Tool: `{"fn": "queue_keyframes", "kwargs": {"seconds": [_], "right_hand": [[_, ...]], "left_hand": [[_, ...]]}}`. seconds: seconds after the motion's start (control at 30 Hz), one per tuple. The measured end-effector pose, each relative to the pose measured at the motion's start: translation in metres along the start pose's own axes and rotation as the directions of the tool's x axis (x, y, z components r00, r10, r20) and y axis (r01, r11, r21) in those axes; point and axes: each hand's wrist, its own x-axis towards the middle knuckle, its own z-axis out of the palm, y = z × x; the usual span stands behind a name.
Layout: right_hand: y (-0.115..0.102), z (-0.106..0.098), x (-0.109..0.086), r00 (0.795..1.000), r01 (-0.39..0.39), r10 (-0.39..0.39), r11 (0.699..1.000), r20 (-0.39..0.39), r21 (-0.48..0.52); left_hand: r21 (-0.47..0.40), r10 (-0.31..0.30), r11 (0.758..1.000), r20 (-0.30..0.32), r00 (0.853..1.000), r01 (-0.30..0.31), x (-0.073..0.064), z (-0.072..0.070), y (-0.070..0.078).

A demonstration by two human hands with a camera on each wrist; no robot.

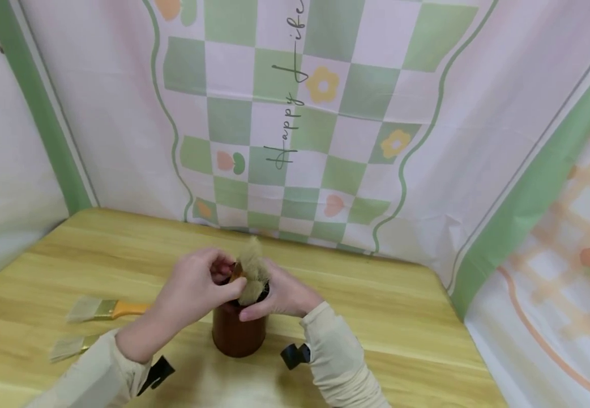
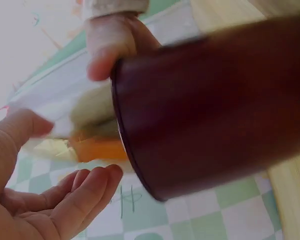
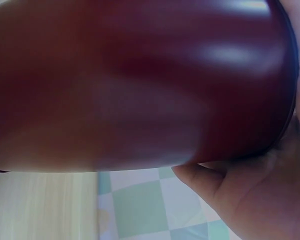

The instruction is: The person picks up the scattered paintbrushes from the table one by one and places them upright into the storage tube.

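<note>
A dark red cylindrical pot [image 1: 239, 331] stands upright on the table. My right hand [image 1: 287, 292] grips it at the rim, the thumb in front; in the right wrist view this hand [image 3: 265, 192] curls round the pot's edge. Paintbrushes with pale bristles [image 1: 254, 266] stick up out of the pot. My left hand [image 1: 200, 283] is at the pot's mouth beside them. The left wrist view shows its thumb and fingers [image 2: 85, 195] spread apart around a brush with an orange handle [image 2: 100, 150] and gold ferrule, the handle's end hidden in the pot.
Two more paintbrushes lie on the table at the left: one with an orange handle [image 1: 129, 308], the other [image 1: 73, 347] partly covered by my left sleeve. Behind the wooden table [image 1: 376, 306] hangs a green-and-white checked cloth [image 1: 310, 130].
</note>
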Motion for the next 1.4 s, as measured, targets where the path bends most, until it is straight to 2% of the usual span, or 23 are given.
{"fn": "queue_keyframes", "kwargs": {"seconds": [0.13,0.23,0.4,0.73,0.93,1.1,1.27,1.4], "right_hand": [[-0.002,-0.001,0.0,0.999,-0.031,0.03,0.999,-0.019,-0.01],[-0.003,-0.001,-0.001,0.998,-0.044,0.043,0.999,-0.041,-0.015],[-0.001,0.0,0.001,0.999,-0.022,0.023,0.999,-0.022,0.036],[0.001,-0.002,0.002,0.999,-0.024,0.024,1.0,-0.025,0.001],[0.001,0.0,0.001,0.998,-0.051,0.051,0.999,-0.036,-0.014],[-0.001,0.0,0.001,0.998,-0.057,0.057,0.998,-0.037,-0.004],[-0.002,0.0,-0.001,0.994,-0.086,0.086,0.996,-0.061,0.002],[-0.002,0.0,-0.001,0.994,-0.081,0.08,0.997,-0.07,-0.011]], "left_hand": [[-0.014,-0.05,0.999,0.049,0.998,0.051,-0.004,-0.01,-0.002],[0.013,-0.034,0.999,0.032,0.999,0.033,-0.003,-0.013,-0.002],[0.057,-0.006,0.998,0.021,1.0,0.005,-0.003,-0.011,-0.002],[0.011,-0.001,1.0,0.028,1.0,0.001,0.0,-0.009,-0.004],[0.04,0.023,0.999,0.01,1.0,-0.023,0.0,-0.006,-0.005],[0.062,0.002,0.998,0.033,0.999,-0.004,0.001,-0.007,-0.005],[0.108,0.005,0.994,0.062,0.998,-0.012,0.001,-0.008,-0.005],[0.119,0.001,0.993,0.083,0.997,-0.011,0.0,-0.01,-0.008]]}}
